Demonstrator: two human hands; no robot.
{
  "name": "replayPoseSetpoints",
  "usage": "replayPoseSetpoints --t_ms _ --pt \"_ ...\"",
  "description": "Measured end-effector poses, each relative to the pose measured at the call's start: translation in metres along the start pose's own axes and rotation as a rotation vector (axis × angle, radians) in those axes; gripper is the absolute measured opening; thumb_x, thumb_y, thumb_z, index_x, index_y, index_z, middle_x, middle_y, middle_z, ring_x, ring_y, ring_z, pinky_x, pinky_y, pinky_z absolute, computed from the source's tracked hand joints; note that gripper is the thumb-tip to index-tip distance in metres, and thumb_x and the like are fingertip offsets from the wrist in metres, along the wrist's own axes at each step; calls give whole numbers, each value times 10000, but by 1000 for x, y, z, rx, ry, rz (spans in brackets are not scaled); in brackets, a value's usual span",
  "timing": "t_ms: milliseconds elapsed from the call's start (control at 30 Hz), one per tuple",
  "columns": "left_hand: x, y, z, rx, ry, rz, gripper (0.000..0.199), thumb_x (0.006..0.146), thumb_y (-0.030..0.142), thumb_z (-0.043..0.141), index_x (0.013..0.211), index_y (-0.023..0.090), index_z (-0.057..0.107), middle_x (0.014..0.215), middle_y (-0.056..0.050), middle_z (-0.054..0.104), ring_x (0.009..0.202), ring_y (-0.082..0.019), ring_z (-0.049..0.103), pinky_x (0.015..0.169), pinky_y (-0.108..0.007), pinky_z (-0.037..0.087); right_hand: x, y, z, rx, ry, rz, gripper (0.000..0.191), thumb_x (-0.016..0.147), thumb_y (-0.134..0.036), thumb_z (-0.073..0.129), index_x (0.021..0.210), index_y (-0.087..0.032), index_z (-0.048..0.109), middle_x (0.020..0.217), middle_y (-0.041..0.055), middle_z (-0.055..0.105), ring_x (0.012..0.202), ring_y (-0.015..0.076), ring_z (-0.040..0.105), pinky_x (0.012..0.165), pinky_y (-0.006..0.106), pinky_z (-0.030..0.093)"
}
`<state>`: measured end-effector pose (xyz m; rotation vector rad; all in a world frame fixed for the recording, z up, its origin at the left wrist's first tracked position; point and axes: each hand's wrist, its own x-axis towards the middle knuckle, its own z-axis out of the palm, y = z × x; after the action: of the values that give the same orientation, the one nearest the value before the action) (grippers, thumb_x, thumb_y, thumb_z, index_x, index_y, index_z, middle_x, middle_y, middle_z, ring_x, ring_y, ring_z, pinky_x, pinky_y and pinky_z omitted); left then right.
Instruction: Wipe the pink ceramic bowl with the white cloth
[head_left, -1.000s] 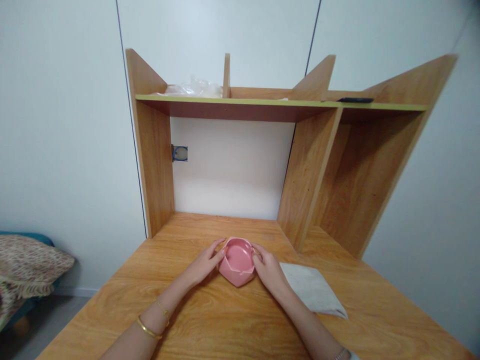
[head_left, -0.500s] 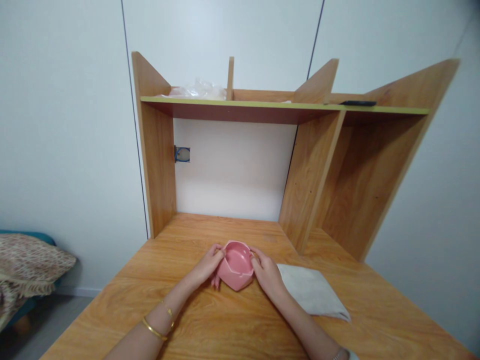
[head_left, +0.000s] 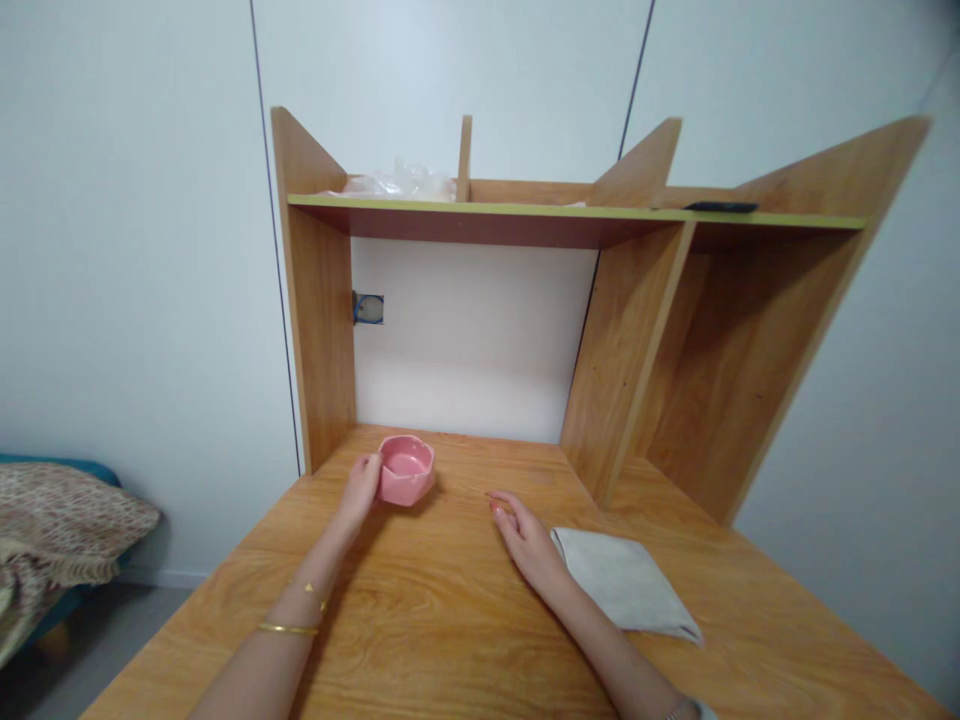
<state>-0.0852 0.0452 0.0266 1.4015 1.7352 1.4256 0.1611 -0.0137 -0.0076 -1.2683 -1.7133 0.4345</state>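
A pink faceted bowl (head_left: pixel 406 484), perhaps an ashtray, is at the back left of the wooden desk (head_left: pixel 450 610). My left hand (head_left: pixel 363 484) grips its left side, thumb near the rim. The bowl looks nearly upright, and I cannot tell whether its base touches the desk. Its inside shows no contents. To the right, apart from the bowl, my right hand (head_left: pixel 527 540) is over the desk with fingers loosely extended and nothing in them. Just beside that hand lies a folded light grey cloth (head_left: pixel 626 585).
Behind the desk surface rises a wooden shelf unit (head_left: pixel 465 225) with upright dividers. A clear plastic bag (head_left: pixel 405 182) and a flat dark object (head_left: pixel 721 207) rest on its shelf. An open socket box (head_left: pixel 369 309) is in the wall. A patterned cushion (head_left: pixel 75 520) is at far left.
The bowl has moved left and toward the back in my left hand and tilts less. My right hand has let go of it and stays near the cloth.
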Motion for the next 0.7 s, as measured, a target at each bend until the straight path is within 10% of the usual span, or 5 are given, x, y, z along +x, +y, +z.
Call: replayPoseSetpoints --t_ms 167,700 --pt "22 -12 -38 141 133 -72 423 744 448 398 951 118 562 978 -161 630 954 -298 577 804 -374 429 2 3 0 -27 31 -3 395 848 -433 309 1034 -217 584 728 34 626 725 186 602 616 280 463" --pt "29 -30 -60 474 134 -163 540 796 440 243 962 63 592 889 -210 661 866 -335 617 687 -395 468 3 8 2 53 -62 69 342 836 -341 355 1097 -184 510 469 -84 325 421 109 352 416 212 251"
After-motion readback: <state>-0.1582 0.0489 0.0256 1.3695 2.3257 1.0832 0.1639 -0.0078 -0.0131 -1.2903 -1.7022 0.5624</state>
